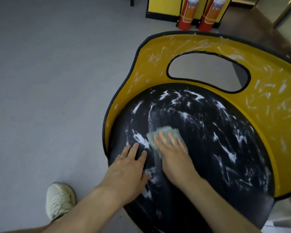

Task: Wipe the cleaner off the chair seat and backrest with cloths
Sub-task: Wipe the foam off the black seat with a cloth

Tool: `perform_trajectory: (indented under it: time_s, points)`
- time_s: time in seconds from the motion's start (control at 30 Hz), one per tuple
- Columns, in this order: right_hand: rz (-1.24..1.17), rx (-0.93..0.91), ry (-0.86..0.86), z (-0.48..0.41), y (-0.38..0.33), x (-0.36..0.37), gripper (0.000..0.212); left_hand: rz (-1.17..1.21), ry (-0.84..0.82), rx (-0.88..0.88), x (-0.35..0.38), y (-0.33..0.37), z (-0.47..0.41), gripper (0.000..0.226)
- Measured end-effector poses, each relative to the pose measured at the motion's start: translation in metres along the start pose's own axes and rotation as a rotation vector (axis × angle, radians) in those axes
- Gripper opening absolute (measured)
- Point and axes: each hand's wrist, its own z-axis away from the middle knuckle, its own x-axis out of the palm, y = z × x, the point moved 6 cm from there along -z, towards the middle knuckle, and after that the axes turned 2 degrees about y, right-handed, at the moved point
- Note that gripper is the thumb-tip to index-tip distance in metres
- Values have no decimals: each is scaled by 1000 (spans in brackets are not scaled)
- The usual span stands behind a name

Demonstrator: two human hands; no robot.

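My right hand (172,151) lies flat on a grey-green cloth (166,130), fingers straight and close together, pressing it down onto the black seat (203,148) of the chair. The hand does not curl round the cloth. It only bears on it from above, and the far edge and left corner of the cloth show past my fingertips. The hand and cloth look a little blurred.

My left hand (129,167) is just beside it, to its left, and the two are nearly touching at the thumb side. This hand is also open, with fingers spread, and it rests palm-down on the near left part of the seat with nothing in it.

White streaks of cleaner (141,138) lie right ahead of my left fingertips, up against the left edge of the cloth. More runs down between my two wrists and under my left thumb. Beyond my right hand, and out to its right, the seat is smeared with cleaner over most of its surface.

The yellow backrest (275,98) curves round the seat from left of my left hand to far ahead and right of my right hand. It has thin white smears across it and an oval cut-out ahead of my right hand.

Far beyond both hands two red fire extinguishers (187,15) stand on the grey floor (49,81) in front of a yellow and black stand (161,7). Near my left forearm, to its left, is my pale shoe (60,199).
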Motion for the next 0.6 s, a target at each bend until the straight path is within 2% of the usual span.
perform_trajectory:
  time_s: [0.13, 0.23, 0.4, 0.5, 0.6]
  points:
    - [-68, 70, 33, -28, -10, -13, 61, -13, 5, -10, -1, 0, 0, 73]
    - [-118, 64, 39, 19, -15, 0, 67, -2, 16, 4, -2, -1, 0, 73]
    - [18, 7, -85, 103, -21, 38, 76, 18, 32, 24, -2, -3, 3, 72]
    - [30, 12, -118, 87, -16, 36, 86, 25, 40, 22, -1, -3, 3, 73]
    - [14, -19, -76, 31, -11, 13, 78, 20, 42, 17, -2, -1, 3, 73]
